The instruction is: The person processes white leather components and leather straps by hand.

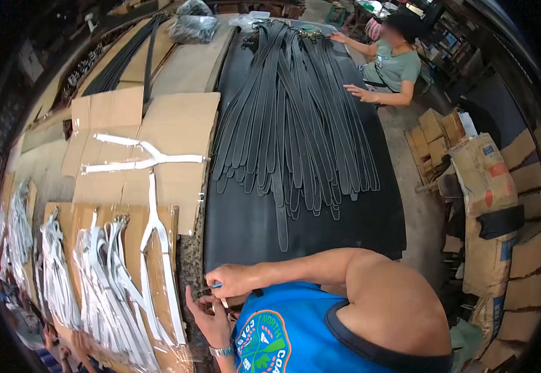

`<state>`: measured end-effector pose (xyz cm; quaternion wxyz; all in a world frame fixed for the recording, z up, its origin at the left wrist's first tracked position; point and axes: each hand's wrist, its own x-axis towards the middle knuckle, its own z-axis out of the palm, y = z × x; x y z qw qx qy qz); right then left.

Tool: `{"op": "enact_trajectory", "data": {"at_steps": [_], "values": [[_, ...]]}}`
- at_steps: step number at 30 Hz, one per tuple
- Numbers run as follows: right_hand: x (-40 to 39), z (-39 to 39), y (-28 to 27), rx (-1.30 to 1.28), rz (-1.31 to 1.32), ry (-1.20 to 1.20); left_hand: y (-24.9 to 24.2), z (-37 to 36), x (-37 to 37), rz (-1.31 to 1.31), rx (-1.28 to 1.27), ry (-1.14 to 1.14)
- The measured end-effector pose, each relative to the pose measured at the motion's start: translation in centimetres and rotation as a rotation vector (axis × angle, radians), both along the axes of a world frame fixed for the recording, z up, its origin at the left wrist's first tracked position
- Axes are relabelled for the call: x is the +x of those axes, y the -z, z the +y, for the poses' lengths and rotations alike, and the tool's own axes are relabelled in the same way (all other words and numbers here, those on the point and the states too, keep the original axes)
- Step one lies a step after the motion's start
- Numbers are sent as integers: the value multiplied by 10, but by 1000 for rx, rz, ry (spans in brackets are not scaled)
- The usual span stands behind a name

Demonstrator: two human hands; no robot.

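Observation:
At the near edge of the long table, my right hand (230, 280) is closed around a small blue object (217, 285), mostly hidden by the fingers. Just below it is my left hand (210, 320), with a watch on the wrist. Its index finger points outward while the thumb and other fingers are bent together, near a small pale piece too small to name. Beyond my hands, many dark leather straps (295, 124) lie fanned out on a black sheet (245, 230), their pointed ends toward me.
On the left, white straps (106, 280) under clear plastic lie on cardboard (183, 124). Across the table a co-worker (395, 65) has both hands near the straps' far ends. Stacked cartons (435, 133) and a large paper sack (485, 205) stand on the right.

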<state>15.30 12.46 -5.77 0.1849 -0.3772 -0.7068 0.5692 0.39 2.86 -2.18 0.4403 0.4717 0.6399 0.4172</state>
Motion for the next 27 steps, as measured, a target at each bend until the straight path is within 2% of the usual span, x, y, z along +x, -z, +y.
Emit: {"op": "enact_trajectory", "data": {"at_steps": [2,6,9,11,12,13,14,15,16,18,20,27], "values": [[4,-1,-5,41,11,1,-6,3,5,-42,-22,-4],[8,4,-15,52,-33,-33,-9,7,7,136,30,60],[9,11,-16,13,29,-26,-14,7,7,227,50,89],[6,20,-6,-18,73,7,-10,3,2,272,48,67],[4,24,0,99,119,85,-26,6,8,179,-70,2],[4,31,8,71,105,117,-5,3,-2,275,19,14],[6,38,-7,-62,37,129,-9,3,-3,261,-28,-4],[3,40,6,98,144,203,-5,-3,-7,244,-48,-36],[2,48,14,-177,96,211,6,-8,-10,167,-72,-65],[-10,55,15,-631,254,343,3,-15,-16,123,-95,-100],[-22,65,41,-718,337,327,13,-24,-24,148,-72,-106],[-62,84,73,-683,329,314,18,-40,-29,119,-124,-163]]}}
